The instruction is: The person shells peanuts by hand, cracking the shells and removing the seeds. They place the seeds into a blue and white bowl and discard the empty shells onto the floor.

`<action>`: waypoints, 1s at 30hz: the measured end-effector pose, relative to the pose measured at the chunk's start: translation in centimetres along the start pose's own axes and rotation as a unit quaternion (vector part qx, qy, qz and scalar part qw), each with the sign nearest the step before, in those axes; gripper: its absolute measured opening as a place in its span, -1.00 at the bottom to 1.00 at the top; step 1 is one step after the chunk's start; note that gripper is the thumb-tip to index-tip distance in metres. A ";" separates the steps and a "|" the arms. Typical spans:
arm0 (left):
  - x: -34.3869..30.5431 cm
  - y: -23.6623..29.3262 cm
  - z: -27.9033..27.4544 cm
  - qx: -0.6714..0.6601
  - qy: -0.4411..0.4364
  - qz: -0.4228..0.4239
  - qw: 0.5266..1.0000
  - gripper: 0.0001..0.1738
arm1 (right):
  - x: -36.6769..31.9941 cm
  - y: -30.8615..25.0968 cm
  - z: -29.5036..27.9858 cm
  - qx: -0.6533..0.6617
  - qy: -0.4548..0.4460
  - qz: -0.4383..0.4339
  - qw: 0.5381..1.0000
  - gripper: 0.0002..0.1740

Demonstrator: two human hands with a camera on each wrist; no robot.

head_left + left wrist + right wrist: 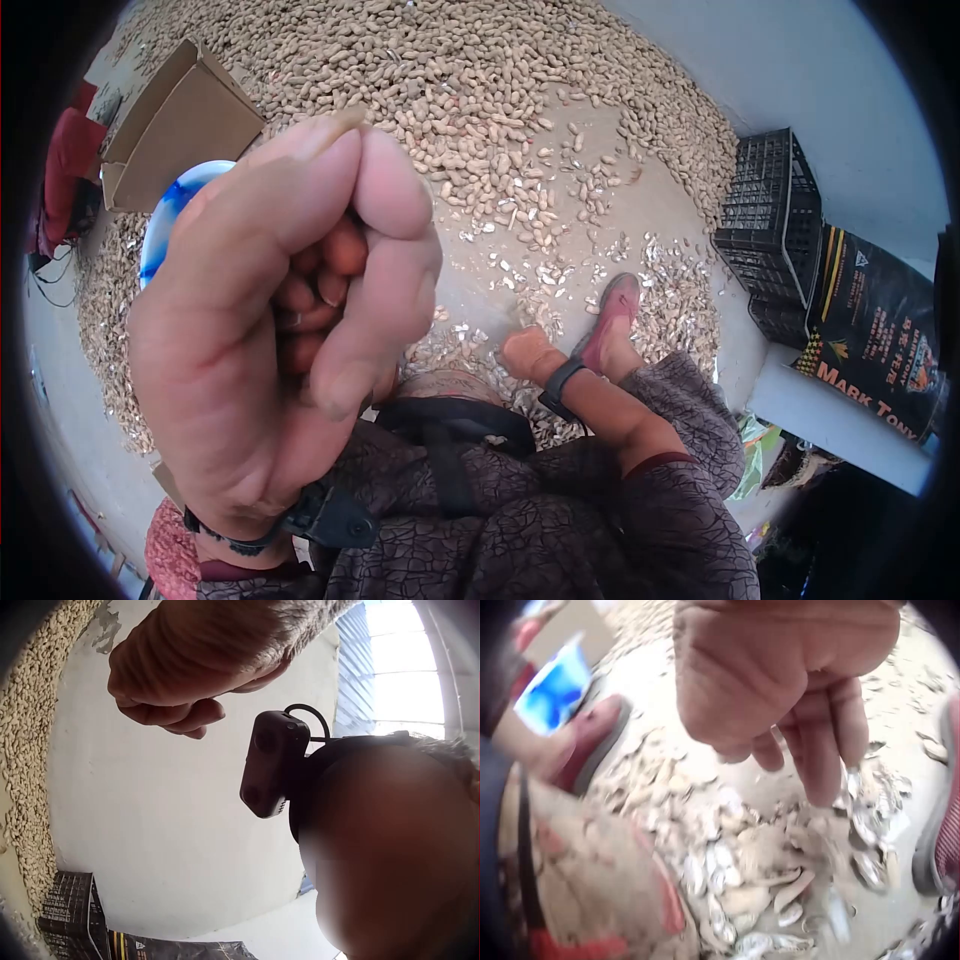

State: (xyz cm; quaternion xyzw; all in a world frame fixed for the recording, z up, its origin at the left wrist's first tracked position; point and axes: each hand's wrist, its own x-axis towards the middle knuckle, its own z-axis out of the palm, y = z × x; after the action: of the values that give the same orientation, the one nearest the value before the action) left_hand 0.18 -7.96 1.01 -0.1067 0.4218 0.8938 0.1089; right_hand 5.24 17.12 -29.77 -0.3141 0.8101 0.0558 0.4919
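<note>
Close before the head camera, my left hand [215, 350] curls its fingers round several shelled peanuts [343, 248]. Their reddish skins show in the hollow of the palm. Raised near the face, the same left hand [195, 664] appears in the left wrist view with the peanuts hidden. My right hand [530, 352] is low between the feet. In the right wrist view the right hand [780, 682] points its loosely bent fingers down over broken peanut shells [754, 892], and nothing shows in its grasp.
A large heap of unshelled peanuts [480, 60] covers the floor ahead. At left stand a cardboard box [185, 130] and a blue-and-white basin [158, 225]. A black crate [765, 190] and a black printed sack [880, 330] lie by the right wall. A shoe [610, 315] stands among shells.
</note>
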 end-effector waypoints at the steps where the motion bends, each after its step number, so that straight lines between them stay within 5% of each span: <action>1: 0.0 -0.1 0.1 -0.014 -0.008 0.007 1.000 -0.76 | 0.1 1.9 1.5 0.022 0.102 0.022 0.994 -0.72; 4: -0.2 -0.3 0.5 -0.018 -0.007 0.013 1.000 -0.76 | -0.7 5.3 0.4 0.159 0.298 0.215 0.916 -0.77; 9: 0.2 -0.7 1.1 0.038 -0.009 -0.020 0.999 -0.75 | 1.9 9.7 -0.8 0.277 0.397 0.296 0.823 -0.76; 11: 0.3 -1.1 1.7 0.026 0.061 -0.009 0.998 -0.74 | 3.2 10.0 -0.4 0.290 0.410 0.286 0.816 -0.75; 22: 1.5 -1.8 1.6 0.052 0.042 -0.041 0.997 -0.75 | 5.1 7.5 -1.0 0.276 0.383 0.313 0.824 -0.78; 28: 1.3 -2.4 1.5 0.049 0.053 -0.028 0.997 -0.74 | 4.2 5.2 -4.1 0.440 0.425 0.199 0.765 -0.77; 30: 1.2 -2.4 1.4 0.093 0.059 -0.034 0.993 -0.74 | 2.1 3.5 -7.8 0.650 0.375 0.072 0.657 -0.86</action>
State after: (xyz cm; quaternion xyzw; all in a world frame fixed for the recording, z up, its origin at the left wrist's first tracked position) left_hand -0.41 -5.32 -0.21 -0.1629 0.5048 0.8387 0.1232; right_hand -3.30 15.82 -28.33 0.1513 0.7756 -0.5722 0.2197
